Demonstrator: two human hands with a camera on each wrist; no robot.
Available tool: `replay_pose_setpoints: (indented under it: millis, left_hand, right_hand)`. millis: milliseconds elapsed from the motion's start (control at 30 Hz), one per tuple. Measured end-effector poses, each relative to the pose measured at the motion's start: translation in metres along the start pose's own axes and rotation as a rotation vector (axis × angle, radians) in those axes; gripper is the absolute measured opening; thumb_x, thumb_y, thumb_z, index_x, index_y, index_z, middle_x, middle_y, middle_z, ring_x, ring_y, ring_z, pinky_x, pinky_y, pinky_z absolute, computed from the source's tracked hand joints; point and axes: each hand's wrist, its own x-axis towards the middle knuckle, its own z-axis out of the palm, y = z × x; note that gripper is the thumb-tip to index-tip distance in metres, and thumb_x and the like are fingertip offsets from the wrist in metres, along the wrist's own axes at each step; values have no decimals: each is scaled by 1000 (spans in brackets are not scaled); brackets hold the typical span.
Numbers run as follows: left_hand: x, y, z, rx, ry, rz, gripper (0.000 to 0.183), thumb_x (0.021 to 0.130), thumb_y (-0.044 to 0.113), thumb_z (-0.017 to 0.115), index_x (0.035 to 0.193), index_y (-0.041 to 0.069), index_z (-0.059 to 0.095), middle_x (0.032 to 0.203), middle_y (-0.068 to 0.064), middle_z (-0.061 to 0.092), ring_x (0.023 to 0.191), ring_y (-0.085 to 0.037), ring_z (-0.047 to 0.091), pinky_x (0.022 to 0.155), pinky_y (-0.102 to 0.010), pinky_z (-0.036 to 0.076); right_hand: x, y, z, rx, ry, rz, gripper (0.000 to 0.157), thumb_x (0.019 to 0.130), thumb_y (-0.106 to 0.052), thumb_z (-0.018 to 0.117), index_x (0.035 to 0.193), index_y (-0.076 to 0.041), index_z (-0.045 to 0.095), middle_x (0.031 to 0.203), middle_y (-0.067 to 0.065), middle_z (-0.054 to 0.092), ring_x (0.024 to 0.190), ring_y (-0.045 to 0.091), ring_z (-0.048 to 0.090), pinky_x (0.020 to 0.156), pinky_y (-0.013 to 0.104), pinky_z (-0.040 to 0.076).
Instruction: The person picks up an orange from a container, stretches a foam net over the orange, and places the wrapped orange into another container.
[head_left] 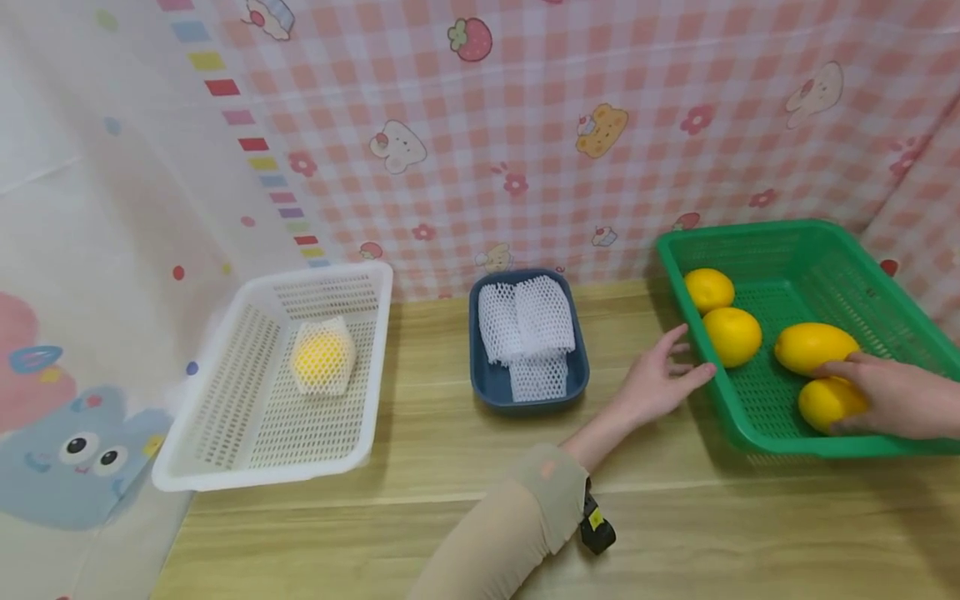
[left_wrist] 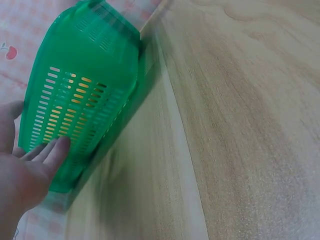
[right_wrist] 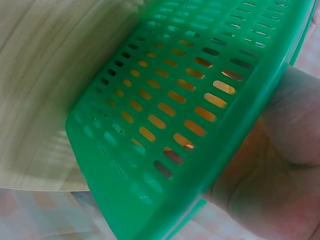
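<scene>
In the head view my right hand [head_left: 903,398] reaches over the front right of a green basket [head_left: 780,446]. Its fingers and thumb curl round a yellow lemon [head_left: 828,404]. Another lemon [head_left: 816,348] lies just behind that one, and two more lie along the basket's left side. My left hand [head_left: 660,383] is at the basket's left rim, fingers spread loosely and holding nothing. The left wrist view shows its fingers [left_wrist: 57,152] beside the slotted wall. From the right wrist, the basket wall hides the held lemon except for yellow through the slots.
A white basket [head_left: 378,367] on the left holds one yellow fruit [head_left: 322,358] in a white foam net. Between the baskets stands a dark blue tray [head_left: 491,387] with several white foam nets [head_left: 536,321]. A checked cloth [head_left: 465,125] hangs behind the wooden table [head_left: 675,525].
</scene>
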Motion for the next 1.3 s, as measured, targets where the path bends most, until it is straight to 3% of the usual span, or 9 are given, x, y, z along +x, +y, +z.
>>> replay_pose_setpoints:
  millis: [133, 367, 633, 900, 1300]
  left_hand:
    - [-2, 2, 1, -13, -29, -8, 73, 103, 36, 67, 165, 22, 31, 162, -8, 53, 133, -18, 67, 99, -20, 59]
    - [-4, 4, 4, -20, -51, -24, 77, 102, 36, 69, 166, 22, 28, 161, -8, 53, 132, -15, 67, 100, -20, 58]
    - [-4, 6, 3, -14, -60, -27, 78, 103, 36, 69, 167, 23, 27, 162, -8, 52, 132, -15, 68, 97, -20, 59]
    - [-3, 6, 3, 3, -66, -35, 78, 103, 38, 68, 167, 24, 26, 162, -7, 52, 131, -15, 68, 97, -21, 60]
    - [-2, 6, 2, 9, -69, -39, 78, 103, 37, 68, 167, 24, 26, 162, -7, 52, 130, -14, 68, 96, -21, 60]
  right_hand:
    - [0, -1, 0, -9, -13, -1, 76, 68, -28, 96, 123, 13, 63, 105, 31, 66, 85, 31, 65, 72, 52, 59]
    - [0, -1, 1, -4, -16, -2, 75, 67, -29, 97, 122, 10, 64, 99, 16, 73, 84, 28, 63, 74, 48, 56]
    - [4, 0, 2, 0, -10, 25, 72, 67, -32, 95, 122, 6, 67, 101, 15, 75, 84, 27, 62, 74, 50, 57]
    - [5, -1, 2, 11, -3, 51, 70, 70, -40, 91, 121, 1, 67, 91, 2, 69, 77, 20, 53, 66, 33, 45]
    - [4, -2, 2, 66, -52, 48, 73, 71, -34, 91, 127, 3, 62, 87, 2, 66, 75, 19, 53, 64, 31, 44]
